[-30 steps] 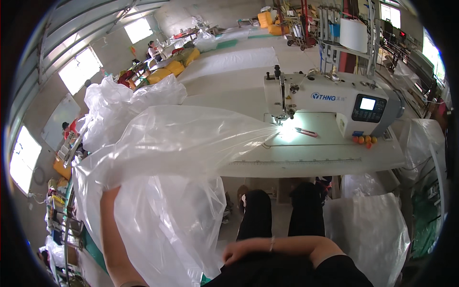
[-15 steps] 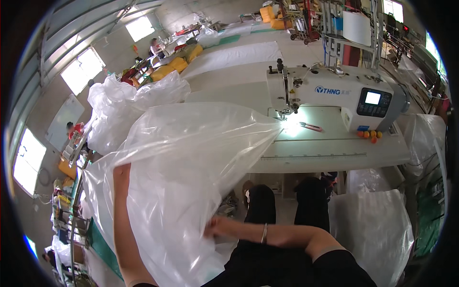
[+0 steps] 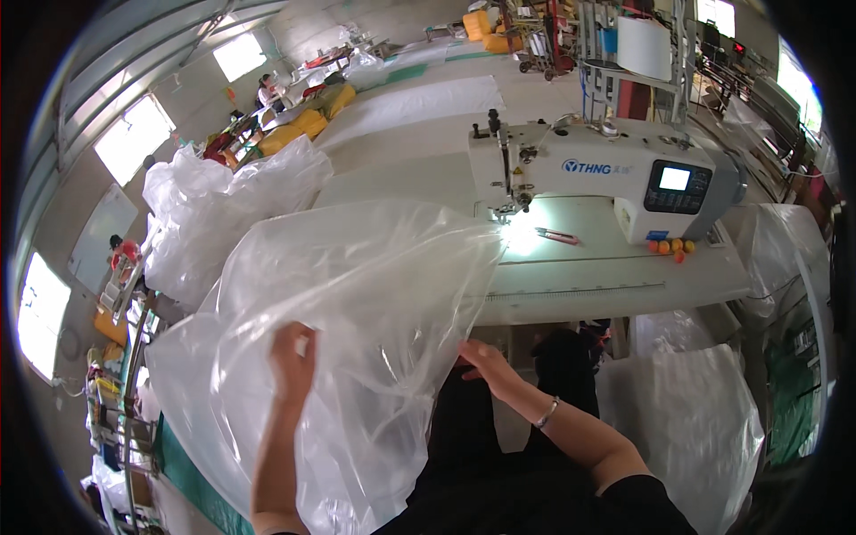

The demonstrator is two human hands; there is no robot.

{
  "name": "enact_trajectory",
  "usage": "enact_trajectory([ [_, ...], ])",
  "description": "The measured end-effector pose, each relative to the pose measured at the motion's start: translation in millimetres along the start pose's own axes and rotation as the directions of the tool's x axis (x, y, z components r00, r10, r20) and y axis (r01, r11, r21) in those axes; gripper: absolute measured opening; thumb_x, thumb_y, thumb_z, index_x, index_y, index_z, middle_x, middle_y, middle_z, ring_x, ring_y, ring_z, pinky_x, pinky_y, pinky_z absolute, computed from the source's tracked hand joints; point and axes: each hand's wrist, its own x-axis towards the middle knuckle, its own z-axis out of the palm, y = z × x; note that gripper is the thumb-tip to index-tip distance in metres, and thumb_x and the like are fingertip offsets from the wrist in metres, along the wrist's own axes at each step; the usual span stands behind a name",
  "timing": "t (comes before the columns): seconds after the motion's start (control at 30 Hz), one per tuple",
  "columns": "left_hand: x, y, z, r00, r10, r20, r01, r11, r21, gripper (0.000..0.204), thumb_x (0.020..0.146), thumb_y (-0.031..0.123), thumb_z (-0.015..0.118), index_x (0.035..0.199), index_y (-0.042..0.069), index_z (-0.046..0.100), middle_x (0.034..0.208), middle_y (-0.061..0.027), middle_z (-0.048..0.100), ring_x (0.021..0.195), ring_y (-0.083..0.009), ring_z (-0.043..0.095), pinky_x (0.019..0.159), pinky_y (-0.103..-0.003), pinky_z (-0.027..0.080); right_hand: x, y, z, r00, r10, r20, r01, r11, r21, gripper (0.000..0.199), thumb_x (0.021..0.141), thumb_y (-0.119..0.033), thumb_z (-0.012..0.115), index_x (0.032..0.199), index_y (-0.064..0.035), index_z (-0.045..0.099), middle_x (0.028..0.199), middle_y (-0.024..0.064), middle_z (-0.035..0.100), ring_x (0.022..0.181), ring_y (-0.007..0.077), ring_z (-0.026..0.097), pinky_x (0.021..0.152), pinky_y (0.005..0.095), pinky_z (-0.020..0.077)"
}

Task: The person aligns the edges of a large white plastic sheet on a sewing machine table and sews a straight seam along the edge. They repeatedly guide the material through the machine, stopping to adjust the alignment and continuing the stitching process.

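Observation:
A large sheet of clear plastic film [image 3: 357, 285] spreads from the sewing machine [image 3: 580, 169] down over the table's front edge toward my lap. Its right corner reaches under the machine's lit needle area. On the left part of the film is my left hand [image 3: 292, 355], its fingers curled in a pinch that appears to grip a bit of the plastic. My right hand [image 3: 489, 364], with a bracelet at the wrist, is at the film's right edge. Its fingers are stretched out and apart from the thumb, with the fingertips against the edge.
A red-handled snipping tool [image 3: 558, 235] lies right of the needle, and small orange balls [image 3: 670, 247] sit by the machine's base. Crumpled plastic [image 3: 223, 214] is heaped at the table's left. More plastic [image 3: 682, 428] hangs at the right. People work far left.
My left hand has come out from behind the film to its front and moved right. My right hand has moved up and right to the film's edge. The view has shifted slightly.

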Motion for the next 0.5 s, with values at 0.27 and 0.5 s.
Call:
enact_trajectory([
  [0.27,-11.0,72.7,53.4,0.934,0.117,0.338,-0.091,0.992,-0.091,0.039,0.083,0.022,0.071,0.114,0.002,0.058,0.105,-0.0124,0.064,0.098,-0.0262,0.061,0.085,-0.033,0.047,-9.1,10.3,2.3,0.969,-0.014,0.245,-0.094,0.902,0.422,0.023,0.098,-0.027,0.054,0.105,-0.0074,0.064,0.092,-0.0004,0.065,0.081,0.0097,0.062,0.069,0.0253,0.0498],
  [0.5,4.4,90.3,24.9,0.755,-0.097,0.648,0.402,0.850,-0.340,0.016,0.088,0.015,0.062,0.083,0.000,0.058,0.072,-0.0015,0.055,0.068,-0.0091,0.049,0.066,-0.025,0.041,-9.5,26.1,-21.3,0.980,0.086,0.180,-0.101,0.992,0.077,0.025,0.098,-0.028,0.053,0.111,-0.0080,0.062,0.093,-0.0004,0.065,0.083,0.0101,0.062,0.070,0.0251,0.0491],
])
